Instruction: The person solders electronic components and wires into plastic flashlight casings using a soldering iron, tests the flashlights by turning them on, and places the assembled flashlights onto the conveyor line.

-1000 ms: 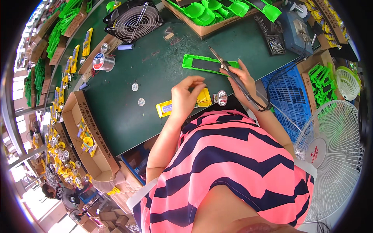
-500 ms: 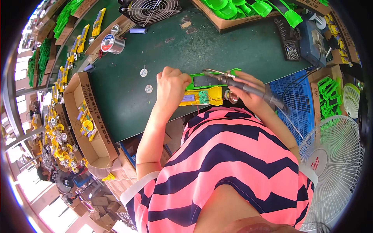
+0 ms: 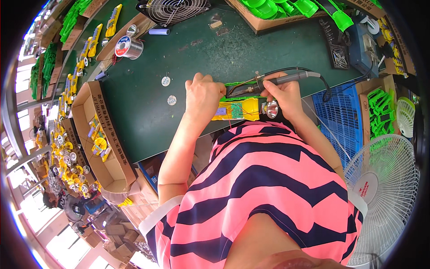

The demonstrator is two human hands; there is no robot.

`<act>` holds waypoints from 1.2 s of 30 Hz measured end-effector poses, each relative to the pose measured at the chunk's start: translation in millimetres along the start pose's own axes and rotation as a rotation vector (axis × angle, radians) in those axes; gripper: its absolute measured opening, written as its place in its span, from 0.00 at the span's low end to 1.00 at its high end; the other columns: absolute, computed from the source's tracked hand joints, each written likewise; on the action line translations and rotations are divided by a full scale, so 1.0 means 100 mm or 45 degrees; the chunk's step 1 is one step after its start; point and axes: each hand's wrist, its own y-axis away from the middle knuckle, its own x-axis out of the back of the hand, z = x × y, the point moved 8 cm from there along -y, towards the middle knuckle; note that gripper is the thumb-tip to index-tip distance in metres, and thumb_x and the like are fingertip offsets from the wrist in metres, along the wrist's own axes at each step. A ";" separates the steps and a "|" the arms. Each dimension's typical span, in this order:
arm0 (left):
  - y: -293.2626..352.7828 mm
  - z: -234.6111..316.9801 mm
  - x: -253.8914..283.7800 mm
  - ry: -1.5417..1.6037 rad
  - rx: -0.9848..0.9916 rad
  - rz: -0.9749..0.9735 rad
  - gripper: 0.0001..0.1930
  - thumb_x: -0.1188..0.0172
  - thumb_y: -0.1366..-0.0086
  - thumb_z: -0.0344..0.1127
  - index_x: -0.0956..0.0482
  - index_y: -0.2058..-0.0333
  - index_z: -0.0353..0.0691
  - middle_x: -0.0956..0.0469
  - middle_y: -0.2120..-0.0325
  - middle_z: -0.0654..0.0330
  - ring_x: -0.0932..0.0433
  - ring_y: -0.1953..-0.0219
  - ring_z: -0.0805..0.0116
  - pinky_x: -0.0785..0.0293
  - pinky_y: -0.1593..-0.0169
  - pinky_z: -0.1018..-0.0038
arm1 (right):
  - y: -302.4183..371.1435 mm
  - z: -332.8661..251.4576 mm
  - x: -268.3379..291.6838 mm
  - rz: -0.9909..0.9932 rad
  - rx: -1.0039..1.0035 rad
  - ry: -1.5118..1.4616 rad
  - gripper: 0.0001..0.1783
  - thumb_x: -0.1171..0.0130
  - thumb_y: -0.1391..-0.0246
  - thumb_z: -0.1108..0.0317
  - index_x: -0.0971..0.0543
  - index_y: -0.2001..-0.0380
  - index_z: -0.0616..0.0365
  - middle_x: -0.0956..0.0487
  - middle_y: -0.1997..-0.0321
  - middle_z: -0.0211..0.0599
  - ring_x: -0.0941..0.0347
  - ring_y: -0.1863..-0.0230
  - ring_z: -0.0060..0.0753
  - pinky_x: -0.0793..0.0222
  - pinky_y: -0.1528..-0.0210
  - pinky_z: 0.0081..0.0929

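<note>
My left hand (image 3: 202, 96) is closed at the left end of a green plastic shell (image 3: 242, 97), its fingertips partly hidden. A soldering iron (image 3: 289, 79) with a thin curved metal tube alongside is gripped in my right hand (image 3: 284, 93), thumb on top. The iron lies almost level over the shell, its tip pointing at my left fingers. On the near side of the shell sits a yellow lamp housing (image 3: 251, 110) with a purple cell, a green circuit board (image 3: 236, 110) and thin wires. A shiny reflector cup (image 3: 271, 109) is at its right end.
A solder spool (image 3: 129, 48), purple cell (image 3: 159, 32) and two round discs (image 3: 171, 100) lie on the green table (image 3: 148, 121). A cardboard tray (image 3: 118, 172) stands left, a box of green parts (image 3: 268, 26) beyond, a screw tray (image 3: 339, 58) right. A white fan (image 3: 380, 179) stands near right.
The soldering iron has swung from slanting down rightward to nearly level, its handle end rising. My right hand has shifted its grip, uncovering the reflector cup. My left hand has edged slightly right.
</note>
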 end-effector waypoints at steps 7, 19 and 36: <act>-0.01 0.01 0.00 -0.040 -0.015 -0.008 0.04 0.41 0.57 0.33 0.19 0.80 0.51 0.31 0.81 0.63 0.32 0.69 0.63 0.38 0.66 0.67 | 0.03 -0.05 -0.03 -0.013 0.051 0.081 0.09 0.44 0.51 0.71 0.27 0.68 0.66 0.24 0.75 0.36 0.27 0.76 0.20 0.36 0.80 0.12; 0.00 -0.01 -0.01 -0.038 -0.038 -0.019 0.03 0.43 0.57 0.35 0.20 0.81 0.49 0.31 0.82 0.62 0.32 0.69 0.62 0.38 0.66 0.66 | 0.24 -0.21 0.23 0.160 0.394 0.008 0.10 0.46 0.52 0.77 0.29 0.64 0.67 0.25 0.74 0.41 0.26 0.76 0.26 0.30 0.73 0.19; -0.06 0.07 0.02 -0.065 -0.016 0.003 0.04 0.38 0.61 0.30 0.22 0.82 0.42 0.29 0.83 0.60 0.31 0.71 0.60 0.38 0.67 0.65 | 0.36 -0.42 0.22 -0.132 0.861 0.972 0.30 0.36 0.62 0.70 0.38 0.55 0.55 0.24 0.56 0.32 0.36 0.44 0.38 0.61 0.38 0.52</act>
